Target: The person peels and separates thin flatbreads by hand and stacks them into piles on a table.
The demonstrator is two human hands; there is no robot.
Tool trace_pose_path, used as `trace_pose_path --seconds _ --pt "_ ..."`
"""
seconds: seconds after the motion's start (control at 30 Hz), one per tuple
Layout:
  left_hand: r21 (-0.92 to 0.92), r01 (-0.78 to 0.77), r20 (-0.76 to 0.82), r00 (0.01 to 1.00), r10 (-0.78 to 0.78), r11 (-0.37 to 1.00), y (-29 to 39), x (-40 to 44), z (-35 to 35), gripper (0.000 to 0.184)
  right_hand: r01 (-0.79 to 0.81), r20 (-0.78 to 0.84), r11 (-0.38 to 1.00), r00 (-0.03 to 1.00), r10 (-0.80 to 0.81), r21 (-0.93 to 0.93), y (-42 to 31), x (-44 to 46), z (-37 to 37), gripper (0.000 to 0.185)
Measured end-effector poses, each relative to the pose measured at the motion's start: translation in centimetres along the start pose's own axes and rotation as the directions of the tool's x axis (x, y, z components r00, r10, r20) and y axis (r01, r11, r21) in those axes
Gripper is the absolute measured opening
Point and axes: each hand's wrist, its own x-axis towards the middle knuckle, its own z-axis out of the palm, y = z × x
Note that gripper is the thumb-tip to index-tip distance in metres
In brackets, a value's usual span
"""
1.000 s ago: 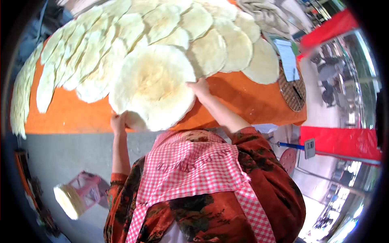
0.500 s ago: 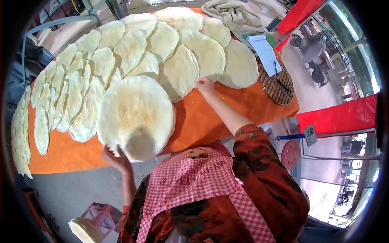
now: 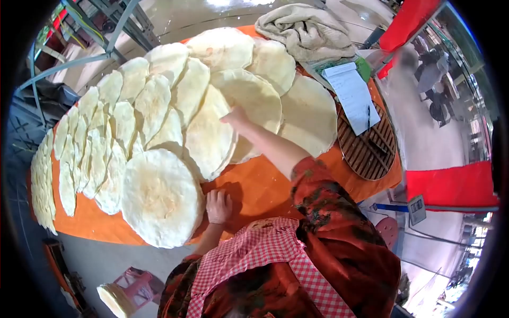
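Overlapping round pale flatbreads cover much of an orange cloth (image 3: 265, 183) on the table. A thick stack of large flatbreads (image 3: 161, 199) lies near the front edge. Just right of that stack, my left hand (image 3: 218, 206) rests on the cloth with its fingers apart and nothing held. My right hand (image 3: 237, 117) reaches over the middle of the spread, its fingers bent together at a flatbread (image 3: 209, 140); whether they pinch its edge is too small to tell.
A crumpled beige cloth (image 3: 305, 32) lies at the back. Right of it, a paper pad (image 3: 354, 95) with a pen rests on a slatted brown board (image 3: 366, 146). A pink stool (image 3: 139, 286) bearing more flatbreads stands on the floor at lower left.
My left hand has left the stack's left edge and moved to its right side. My right hand has gone from the stack's edge to the flatbreads behind. The view has shifted.
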Motion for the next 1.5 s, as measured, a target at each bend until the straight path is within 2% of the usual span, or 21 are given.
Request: trace_pose_path --seconds 0.03,0.1,0.13,0.17,0.2,0.3,0.33,0.4,0.47,0.53,0.63,0.7,0.77,0.87,1.07,1.17,1.2,1.3,1.33,1.43,1.5 --pt "0.003 0.015 0.012 1.0 -0.015 1.0 0.1 0.3 0.0 0.022 -0.001 0.045 0.999 0.999 -0.002 0.05 0.1 1.4 -1.2 0.044" --pt "-0.004 0.036 0.025 0.999 -0.036 0.999 -0.1 0.4 0.3 0.022 0.03 -0.012 0.991 1.0 -0.028 0.134 1.3 3.5 -6.6 0.035" --pt "0.014 0.043 0.026 0.999 -0.043 0.999 -0.1 0.7 0.5 0.022 -0.073 -0.04 0.992 0.997 0.069 -0.1 -2.0 1.6 -10.6 0.032" --pt "0.032 0.049 0.039 0.998 -0.05 0.998 0.1 0.6 0.2 0.023 -0.018 -0.119 0.992 0.993 0.003 -0.128 1.2 4.0 -11.8 0.029" --pt "0.02 0.068 0.057 0.996 -0.069 0.998 0.4 0.7 0.1 0.025 0.018 -0.079 0.951 0.996 -0.044 -0.309 -0.7 2.7 -14.2 0.037" --pt "0.039 0.09 0.062 0.994 -0.093 0.995 0.5 0.8 0.4 0.026 0.079 -0.331 0.665 0.82 -0.467 -0.742 0.9 2.3 -14.3 0.049" --pt "0.043 0.119 0.093 0.988 -0.122 0.992 0.6 0.9 0.4 0.026 0.061 -0.349 0.764 0.864 -0.363 -0.642 2.3 3.0 -14.1 0.058" --pt "0.049 0.096 0.084 0.991 -0.1 0.994 0.8 1.0 0.5 0.026 -0.052 -0.285 0.936 0.957 -0.053 -0.347 4.6 4.7 -14.2 0.052" --pt "0.036 0.09 0.076 0.993 -0.092 0.995 0.5 0.9 0.9 0.025 -0.161 -0.122 0.985 0.981 0.152 -0.062 5.4 5.0 -14.9 0.047" --pt "0.041 0.099 0.106 0.989 -0.103 0.994 1.1 1.0 0.6 0.025 -0.252 0.077 0.95 0.967 0.241 0.182 4.2 3.8 -16.3 0.042" --pt "0.05 0.074 0.105 0.991 -0.079 0.996 1.0 1.4 0.6 0.025 -0.122 -0.089 0.94 0.983 0.158 0.32 1.0 -1.7 -23.9 0.038" --pt "0.032 0.096 0.116 0.988 -0.099 0.995 1.0 1.3 0.6 0.025 -0.132 -0.147 0.946 0.972 0.182 0.295 5.5 -1.5 -28.9 0.043" --pt "0.045 0.092 0.123 0.988 -0.097 0.995 1.0 1.3 0.6 0.025 -0.139 -0.2 0.97 0.975 0.098 -0.2 8.8 -1.4 -32.6 0.046" --pt "0.079 0.101 0.131 0.985 -0.111 0.992 0.8 1.0 0.7 0.026 -0.215 -0.319 0.776 0.948 0.018 -0.594 9.2 -1.0 -33.6 0.046" --pt "0.064 0.083 0.118 0.989 -0.09 0.995 0.6 0.8 0.7 0.027 -0.379 -0.478 0.759 0.873 0.102 -0.53 7.5 1.3 -33.2 0.067" --pt "0.059 0.106 0.126 0.986 -0.113 0.993 0.9 1.1 0.3 0.027 -0.322 -0.213 0.875 0.942 0.258 -0.363 9.1 4.0 -35.2 0.074" --pt "0.049 0.11 0.128 0.985 -0.115 0.993 0.7 0.9 0.4 0.027 -0.33 -0.161 0.833 0.944 0.288 -0.443 7.8 4.2 -35.8 0.072" --pt "0.016 0.086 0.104 0.991 -0.087 0.996 0.6 0.9 0.3 0.026 -0.3 0.063 0.937 0.947 0.315 -0.181 4.5 3.2 -36.1 0.064" --pt "0.034 0.098 0.12 0.988 -0.101 0.995 0.7 0.9 0.1 0.026 -0.229 0.052 0.95 0.968 0.245 -0.212 4.0 3.5 -35.2 0.055" --pt "-0.007 0.096 0.108 0.99 -0.094 0.995 0.6 0.7 -0.2 0.026 -0.004 0.03 0.847 0.999 0.024 -0.532 -0.4 2.6 -31.5 0.052" --pt "-0.021 0.066 0.081 0.995 -0.064 0.998 0.3 0.5 -0.1 0.025 -0.012 -0.007 0.917 1.0 0.011 -0.399 -5.2 0.2 -31.0 0.044"
